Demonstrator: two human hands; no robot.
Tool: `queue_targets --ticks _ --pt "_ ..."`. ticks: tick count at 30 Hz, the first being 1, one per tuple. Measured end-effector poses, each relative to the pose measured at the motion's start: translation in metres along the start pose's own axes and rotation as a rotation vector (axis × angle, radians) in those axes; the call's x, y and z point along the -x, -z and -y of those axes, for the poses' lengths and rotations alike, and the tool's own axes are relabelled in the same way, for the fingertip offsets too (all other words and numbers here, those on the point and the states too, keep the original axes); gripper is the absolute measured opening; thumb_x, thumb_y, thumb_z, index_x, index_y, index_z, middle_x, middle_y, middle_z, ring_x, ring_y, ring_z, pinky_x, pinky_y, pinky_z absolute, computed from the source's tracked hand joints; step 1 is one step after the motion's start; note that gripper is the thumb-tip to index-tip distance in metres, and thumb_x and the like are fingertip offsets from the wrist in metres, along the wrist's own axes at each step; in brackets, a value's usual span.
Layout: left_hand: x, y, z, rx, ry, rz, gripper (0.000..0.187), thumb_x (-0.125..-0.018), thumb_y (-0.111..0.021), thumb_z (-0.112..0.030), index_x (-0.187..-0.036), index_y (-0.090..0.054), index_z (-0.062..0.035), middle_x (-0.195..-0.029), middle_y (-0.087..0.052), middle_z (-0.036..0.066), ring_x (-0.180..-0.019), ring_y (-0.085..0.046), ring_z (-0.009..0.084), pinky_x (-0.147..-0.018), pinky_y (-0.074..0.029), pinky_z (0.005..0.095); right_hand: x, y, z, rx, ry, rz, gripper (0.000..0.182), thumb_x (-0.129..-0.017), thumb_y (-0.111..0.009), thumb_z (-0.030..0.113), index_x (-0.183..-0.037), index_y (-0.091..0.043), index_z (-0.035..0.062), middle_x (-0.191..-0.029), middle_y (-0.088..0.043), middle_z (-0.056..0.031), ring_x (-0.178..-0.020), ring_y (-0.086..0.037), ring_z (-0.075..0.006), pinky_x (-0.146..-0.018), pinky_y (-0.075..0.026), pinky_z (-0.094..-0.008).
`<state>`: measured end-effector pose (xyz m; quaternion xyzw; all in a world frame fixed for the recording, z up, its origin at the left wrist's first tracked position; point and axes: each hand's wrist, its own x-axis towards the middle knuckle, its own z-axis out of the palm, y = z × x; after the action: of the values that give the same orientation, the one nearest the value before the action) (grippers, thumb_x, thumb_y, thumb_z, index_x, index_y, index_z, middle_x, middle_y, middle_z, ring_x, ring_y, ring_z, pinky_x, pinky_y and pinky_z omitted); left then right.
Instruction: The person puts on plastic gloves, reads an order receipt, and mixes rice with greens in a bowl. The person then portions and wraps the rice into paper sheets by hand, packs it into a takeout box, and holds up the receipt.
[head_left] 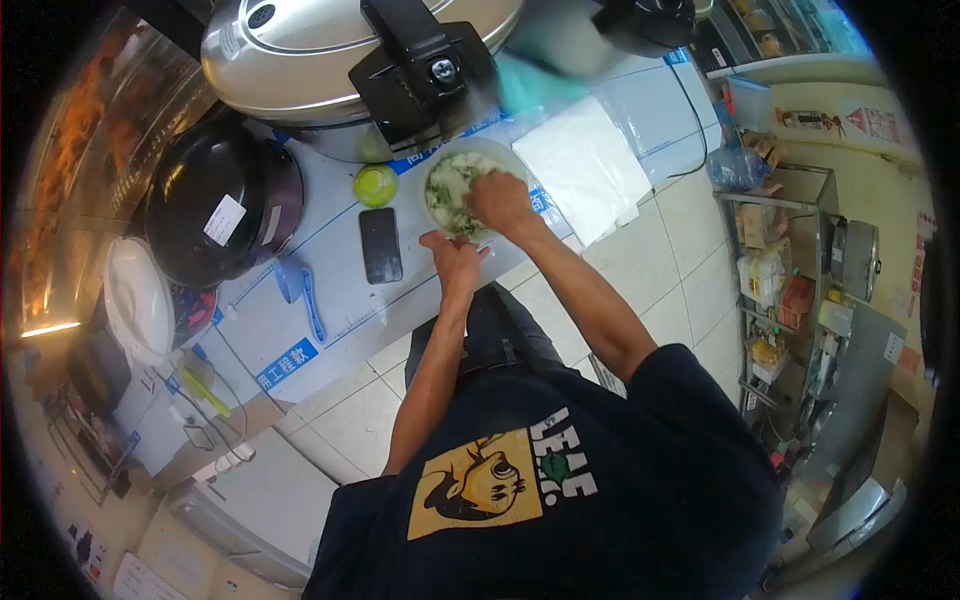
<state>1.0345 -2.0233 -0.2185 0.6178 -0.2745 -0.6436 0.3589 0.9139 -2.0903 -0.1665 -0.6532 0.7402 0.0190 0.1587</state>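
A round bowl (432, 212) holds a white mixture with green bits (452, 187) on the counter. My right hand (500, 203) is over the right side of the bowl, its fingers curled down at the mixture; what they hold, if anything, is hidden. At the bowl's near edge is my left hand (458, 262), thumb and fingers spread against the rim. A black phone (381, 246) lies to the left of my hands. Above the phone stands a small yellow-green container (376, 185). White sheets (582, 168) lie to the right of the bowl.
Large metal cooker (300, 60) with a black latch behind the bowl. Black pot (215, 200), blue spoon (313, 305) and white oval lid (140, 300) at the left. Blurred teal and dark objects at the top. Metal shelf (785, 205) with packages at the right.
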Motion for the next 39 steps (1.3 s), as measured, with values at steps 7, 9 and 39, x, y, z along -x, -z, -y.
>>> queue_targets --ticks 7,9,39 --pt "-0.007 0.014 -0.033 -0.229 -0.099 0.139 0.049 -0.095 -0.037 0.005 -0.138 -0.014 -0.0032 -0.116 -0.041 0.021 -0.092 -0.060 0.0280 -0.072 -0.063 0.0415 0.022 0.014 -0.016 0.113 -0.159 0.046 0.014 -0.080 -0.061 0.017 -0.077 -0.071 0.0076 -0.080 -0.069 -0.0152 -0.077 -0.070 -0.0304 -0.064 -0.056 -0.0399" --pt "-0.009 0.011 -0.038 -0.145 -0.072 0.112 0.049 -0.095 -0.037 0.004 -0.138 -0.015 -0.0037 -0.113 -0.044 0.020 -0.090 -0.061 0.0263 -0.072 -0.063 0.0408 0.007 -0.003 -0.019 0.105 0.028 -0.113 0.022 -0.080 -0.067 0.026 -0.076 -0.070 0.0046 -0.077 -0.068 -0.0177 -0.074 -0.069 -0.0340 -0.063 -0.056 -0.0420" --pt "-0.018 0.000 -0.026 -0.104 -0.064 0.126 0.048 -0.091 -0.047 0.006 -0.130 -0.021 -0.0022 -0.100 -0.056 0.016 -0.076 -0.064 0.0197 -0.066 -0.063 0.0402 0.014 0.016 -0.005 0.157 0.178 0.075 0.021 -0.079 -0.064 0.028 -0.078 -0.070 0.0071 -0.079 -0.068 -0.0160 -0.074 -0.069 -0.0318 -0.061 -0.056 -0.0408"
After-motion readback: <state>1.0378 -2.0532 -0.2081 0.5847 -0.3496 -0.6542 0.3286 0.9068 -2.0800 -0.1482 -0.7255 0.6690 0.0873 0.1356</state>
